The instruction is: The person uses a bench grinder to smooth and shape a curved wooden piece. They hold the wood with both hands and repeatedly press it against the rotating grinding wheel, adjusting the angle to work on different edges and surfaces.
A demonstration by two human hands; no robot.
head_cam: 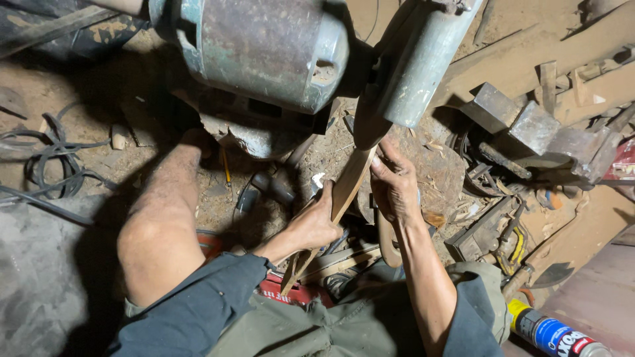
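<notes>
Two hands grip one long curved strip of wood [344, 198], its upper end pressed to the grinding wheel beside the green motor [264, 53]. Going from left, coiled black cable [53, 158] lies on the dusty floor, then the left hand [317, 225] wraps the strip's middle (fingers curled shut around it). The right hand [393, 185] pinches the strip higher up, with steel blocks [522, 125] farther right.

brown wooden strip [349, 185], worn green motor housing [264, 49], perhaps rust-streaked.

Dirt floor [59, 86]: black cable [53, 158], metal blocks [522, 122], wood shavings [433, 165].
</notes>
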